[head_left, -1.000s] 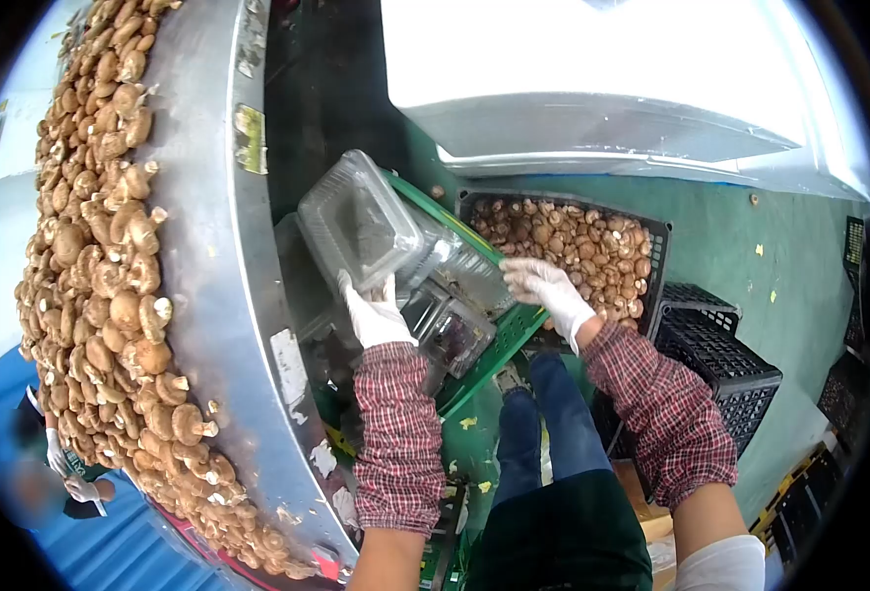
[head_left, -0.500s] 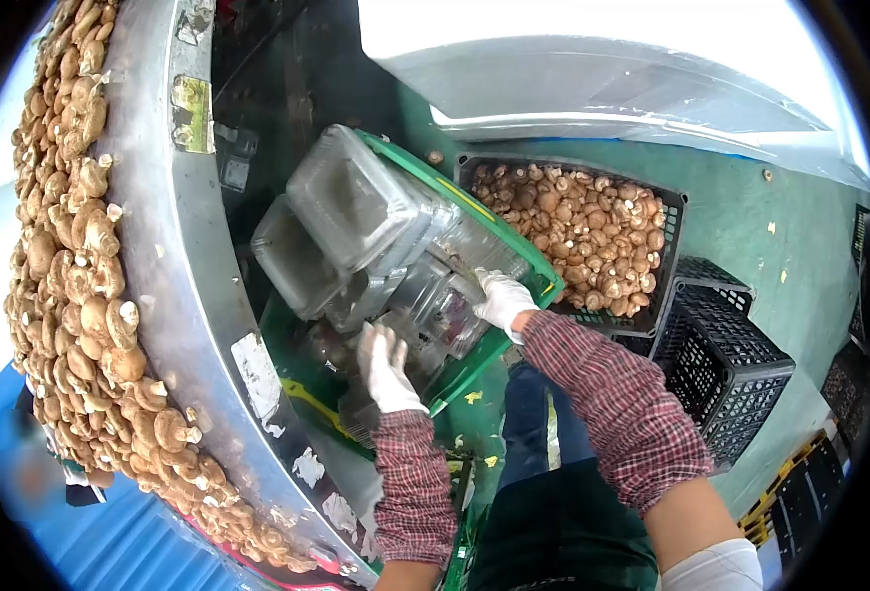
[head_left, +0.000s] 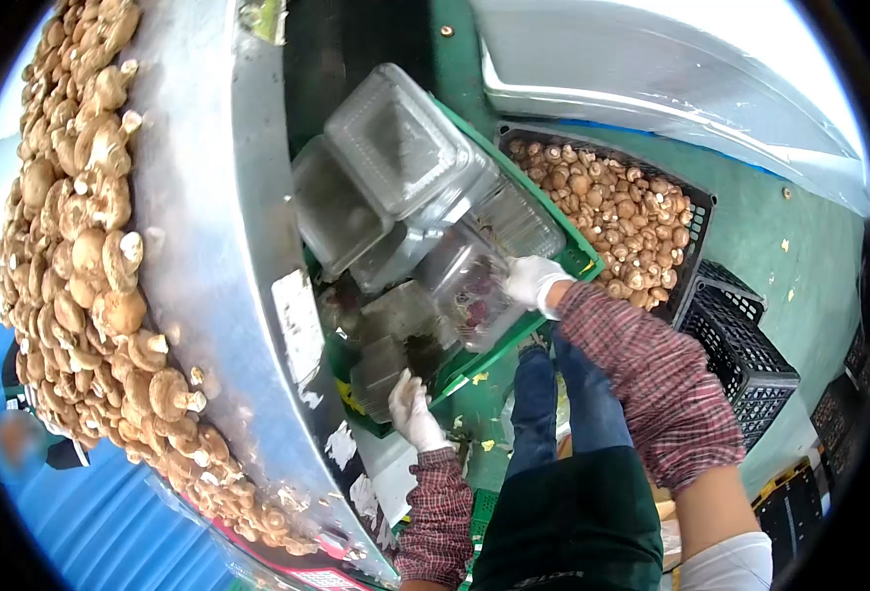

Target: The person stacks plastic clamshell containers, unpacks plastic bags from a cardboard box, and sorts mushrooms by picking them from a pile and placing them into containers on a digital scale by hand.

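A green crate point(head_left: 499, 350) full of clear plastic containers stands beside the metal table. My right hand point(head_left: 536, 284), in a white glove, has its fingers curled over a clear container with something dark red inside point(head_left: 476, 295), near the crate's right side. At the crate's lower edge my left hand point(head_left: 415, 414), also gloved, touches a clear container point(head_left: 381, 372); its fingers are bent, and their grip is unclear. Larger empty clear boxes point(head_left: 400, 143) lie tilted across the upper part of the crate.
Brown mushrooms point(head_left: 90, 266) cover the metal table point(head_left: 203, 197) on the left. A black crate of mushrooms point(head_left: 706, 212) sits on the green floor, with stacked black crates point(head_left: 740, 355) below it. Part of another person point(head_left: 16, 433) shows at lower left.
My left hand has moved down to the crate's lower edge. My right hand has shifted onto the container with the dark red contents. The view has shifted too.
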The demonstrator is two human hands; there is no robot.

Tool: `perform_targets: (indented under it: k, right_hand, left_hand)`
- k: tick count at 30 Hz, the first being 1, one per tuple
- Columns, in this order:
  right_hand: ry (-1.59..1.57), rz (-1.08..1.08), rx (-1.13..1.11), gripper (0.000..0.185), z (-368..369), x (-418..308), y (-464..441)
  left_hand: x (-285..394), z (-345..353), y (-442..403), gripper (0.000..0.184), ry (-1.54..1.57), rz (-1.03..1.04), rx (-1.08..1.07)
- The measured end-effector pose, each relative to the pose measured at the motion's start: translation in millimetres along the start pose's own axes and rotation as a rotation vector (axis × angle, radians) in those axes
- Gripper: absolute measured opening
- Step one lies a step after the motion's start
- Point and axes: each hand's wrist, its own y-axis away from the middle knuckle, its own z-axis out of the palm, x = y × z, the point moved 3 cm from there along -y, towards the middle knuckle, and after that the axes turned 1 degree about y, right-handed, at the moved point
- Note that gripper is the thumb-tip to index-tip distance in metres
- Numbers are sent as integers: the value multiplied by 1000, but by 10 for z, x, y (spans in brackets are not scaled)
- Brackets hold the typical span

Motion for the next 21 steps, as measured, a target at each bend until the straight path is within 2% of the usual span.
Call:
perform_targets:
  k: [1, 2, 3, 4, 5, 7, 10, 11, 12, 14, 15, 17, 18, 19, 20, 21]
  right_hand:
    - [-47, 6, -182, 35, -18, 27, 64]
    - [-246, 13, -210, 28, 78, 151, 43]
    - [-259, -11, -263, 27, -14, 127, 266]
    - [-258, -124, -286, 28, -37, 216, 362]
    - [-408, 35, -315, 28, -79, 292, 470]
    - [-637, 42, -386, 26, -92, 454, 764]
    - [-885, -131, -516, 20, -134, 860, 1277]
    - [-1124, -271, -532, 27, -35, 1145, 1401]
    - [-1114, -132, -348, 32, 137, 1306, 1479]
    - [-1097, 15, -167, 37, 563, 1578, 1683]
    - [-1321, -39, -148, 41, 813, 1709, 1794]
    - [-1840, -168, -189, 46, 999, 1671, 1911]
    - [-2131, -230, -282, 47, 980, 1522, 1947]
    - [-2126, -282, -226, 47, 918, 1312, 1957]
    - [-2120, -333, -169, 47, 856, 1103, 1968]
    - [-1737, -345, 109, 47, 877, 1110, 1993]
  left_hand:
    - [-32, -124, 60, 32, 0, -3, 7]
    - [-18, -259, 118, 43, -223, 146, 114]
    - [25, -333, 162, 55, -447, 296, 216]
    - [74, -396, 168, 78, -474, 225, 249]
    - [158, -374, 196, 78, -475, 221, 248]
    - [294, -293, 169, 93, -633, 288, 277]
    - [53, -279, -29, 114, -767, 379, 174]
    - [-28, -269, -76, 115, -795, 406, 177]
    - [-94, -253, -119, 115, -823, 434, 180]
    - [-193, -303, -199, 110, -657, 355, 302]
    - [-271, -336, -232, 110, -664, 352, 298]
    - [-599, -517, -369, 94, 159, 39, 413]
    - [-748, -644, -411, 83, 228, -89, 426]
    - [-892, -767, -446, 73, 299, -216, 445]
    - [-747, -728, -318, 66, 363, -195, 346]
    - [-595, -680, -188, 61, 426, -174, 248]
